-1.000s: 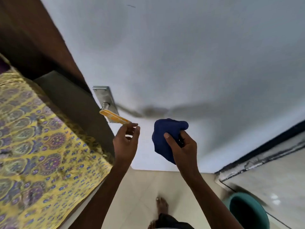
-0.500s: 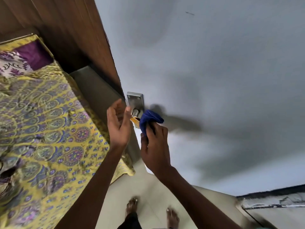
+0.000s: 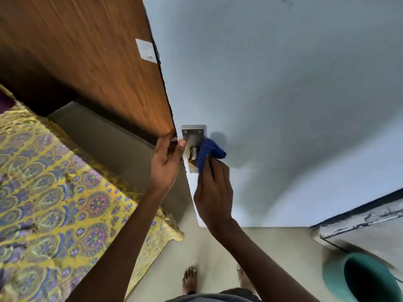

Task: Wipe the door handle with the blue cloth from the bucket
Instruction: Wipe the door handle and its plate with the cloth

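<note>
A metal door handle on a steel back plate sits on the pale grey door. My right hand grips the blue cloth and presses it around the lever, which is mostly hidden under the cloth. My left hand holds the door's edge just left of the plate, thumb on the door face beside the plate. The green bucket stands on the floor at the lower right.
A bed with a yellow patterned cover fills the left side, close to the door edge. A wooden panel with a white switch rises behind it. My bare feet stand on the tiled floor.
The view has shifted right. My right hand has pushed the cloth further onto the handle. My left hand went from open near the handle to gripping the door's edge.
</note>
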